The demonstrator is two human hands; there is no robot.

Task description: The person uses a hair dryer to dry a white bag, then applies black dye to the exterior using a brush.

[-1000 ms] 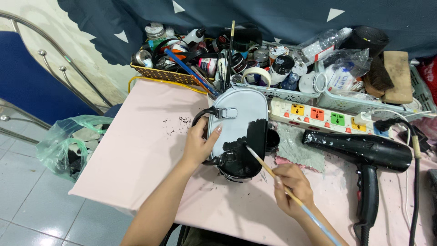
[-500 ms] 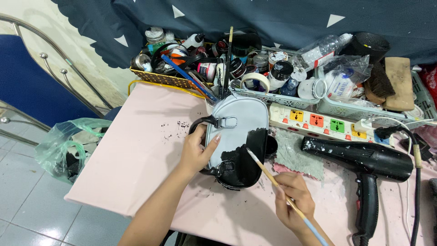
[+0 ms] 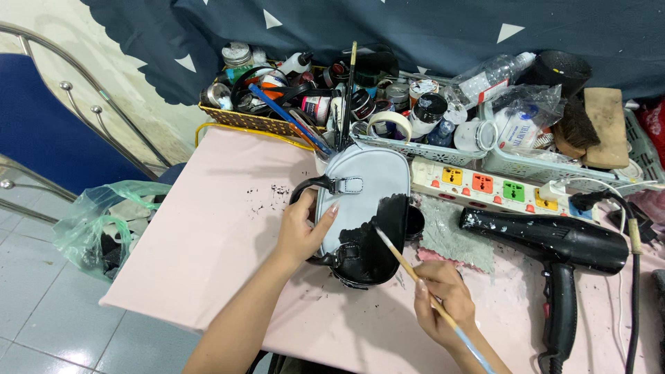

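One small handbag (image 3: 364,201) lay flat on pink tabletop (image 3: 222,235), part pale grey, part wet black. Left hand (image 3: 299,232) fingers wrapped bag's left edge near strap. Right hand (image 3: 443,299) fingers pinched paintbrush (image 3: 415,273), tip on black patch. Bag judged light, soft-walled, smudge-prone: hold dry grey side.

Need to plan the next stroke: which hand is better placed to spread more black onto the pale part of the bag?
Right. The right hand holds the paintbrush with its tip at the black patch's edge on the bag. The left hand grips the bag's side, steadying it.
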